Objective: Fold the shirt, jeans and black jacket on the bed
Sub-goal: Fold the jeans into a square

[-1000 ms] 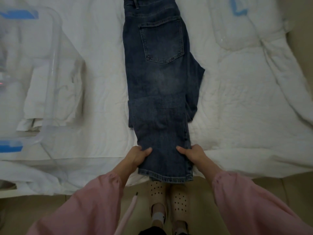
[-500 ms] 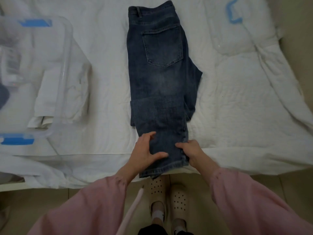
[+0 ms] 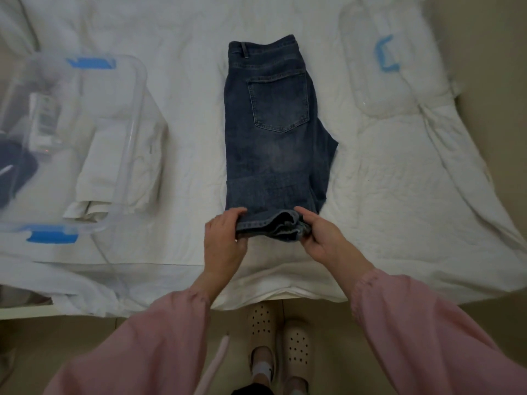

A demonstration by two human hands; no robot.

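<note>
On the white bed point(image 3: 176, 29), left hand point(image 3: 225, 238) and right hand point(image 3: 320, 238) grip the jeans point(image 3: 273, 143) hem.

You are looking down at a white, wrinkled, quilted bed point(image 3: 399, 195), its near edge hanging over a beige floor point(image 3: 328, 317) that is also showing past the bed's right side. A clear plastic box point(image 3: 135, 115) with blue clips point(image 3: 51, 236) is sitting on the left, and a clear lid point(image 3: 368, 89) is lying at the upper right. Soft, even light is falling throughout.
</note>
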